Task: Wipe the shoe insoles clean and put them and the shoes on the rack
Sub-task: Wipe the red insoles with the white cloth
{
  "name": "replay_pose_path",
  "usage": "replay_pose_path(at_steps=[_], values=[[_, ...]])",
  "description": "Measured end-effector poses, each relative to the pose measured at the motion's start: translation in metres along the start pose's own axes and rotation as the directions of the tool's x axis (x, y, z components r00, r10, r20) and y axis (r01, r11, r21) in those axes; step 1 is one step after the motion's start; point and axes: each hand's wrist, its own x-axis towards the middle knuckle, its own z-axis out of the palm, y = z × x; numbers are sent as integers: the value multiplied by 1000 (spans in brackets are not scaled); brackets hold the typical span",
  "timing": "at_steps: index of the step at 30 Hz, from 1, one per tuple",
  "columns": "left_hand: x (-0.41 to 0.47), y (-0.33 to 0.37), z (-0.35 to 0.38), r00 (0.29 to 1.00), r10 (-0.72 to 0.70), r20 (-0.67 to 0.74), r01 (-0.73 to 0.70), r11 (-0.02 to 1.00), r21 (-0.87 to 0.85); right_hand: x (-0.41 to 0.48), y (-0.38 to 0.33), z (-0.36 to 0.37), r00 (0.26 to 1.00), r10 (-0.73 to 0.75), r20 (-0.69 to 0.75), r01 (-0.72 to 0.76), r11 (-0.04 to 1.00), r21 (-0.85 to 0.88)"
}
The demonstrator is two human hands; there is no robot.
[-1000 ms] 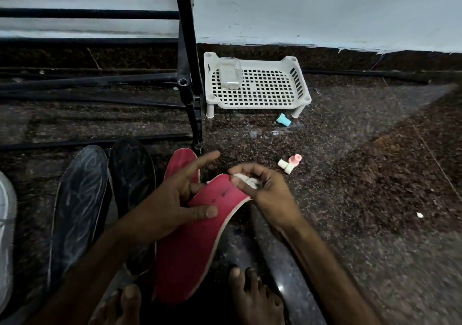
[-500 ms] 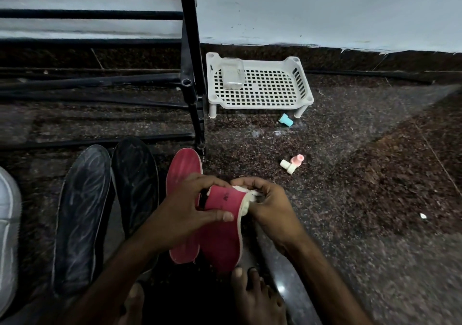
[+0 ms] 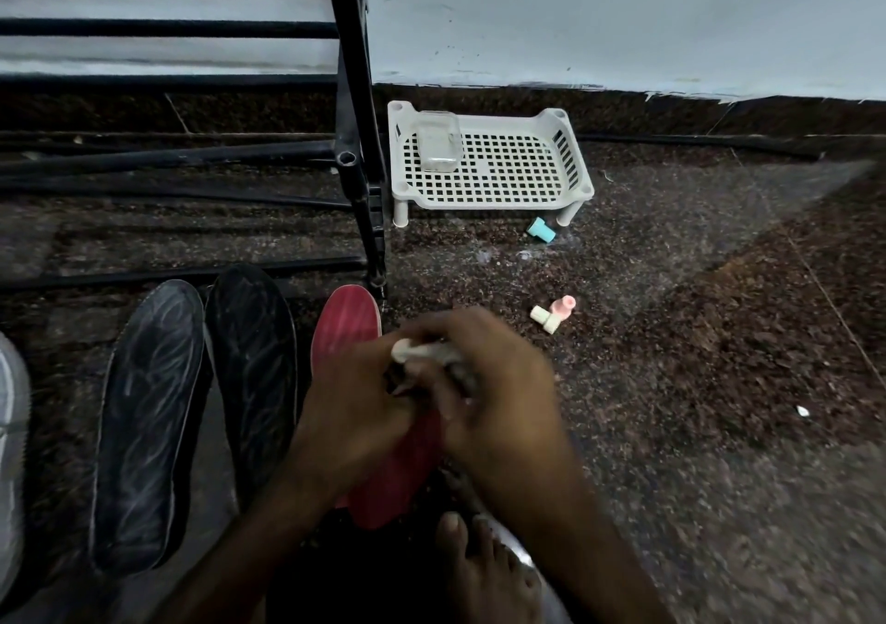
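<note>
My left hand [image 3: 357, 412] grips a red insole [image 3: 398, 475] that hangs down toward my bare feet. Motion-blurred, my right hand [image 3: 498, 398] is closed around a small white wipe [image 3: 422, 351] at the insole's upper end. A second red insole [image 3: 345, 323] lies flat on the floor just behind my hands. Two black insoles [image 3: 144, 427] [image 3: 254, 364] lie side by side to the left. The black metal shoe rack [image 3: 357, 144] stands at the back left.
A white perforated plastic rack [image 3: 489, 163] with a clear box [image 3: 437, 141] on it stands by the wall. Small teal [image 3: 542, 230], pink and cream pieces [image 3: 553, 314] lie on the speckled floor. The edge of a white shoe [image 3: 12, 436] shows at far left.
The held red insole has swung from lying flat to hanging down. My right hand with the wipe has moved up over its top end, now blurred.
</note>
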Motion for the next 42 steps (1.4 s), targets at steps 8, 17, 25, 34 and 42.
replay_pose_path(at_steps=[8,17,25,34,42], values=[[-9,-11,5,995,-73,-69,73,997,-11,10,33,3,954,298,40,-301,941,157],[-11,-5,3,992,-16,-123,24,997,69,8,22,-9,955,273,-117,-257,956,138],[-14,-5,3,987,13,-160,-2,998,66,2,51,-4,921,385,-65,-388,921,-41],[-8,-13,11,991,-123,54,132,964,-230,-3,33,4,983,134,-123,-128,990,52],[-10,-10,6,944,-213,252,323,753,-573,-6,38,-7,995,60,-81,-58,998,19]])
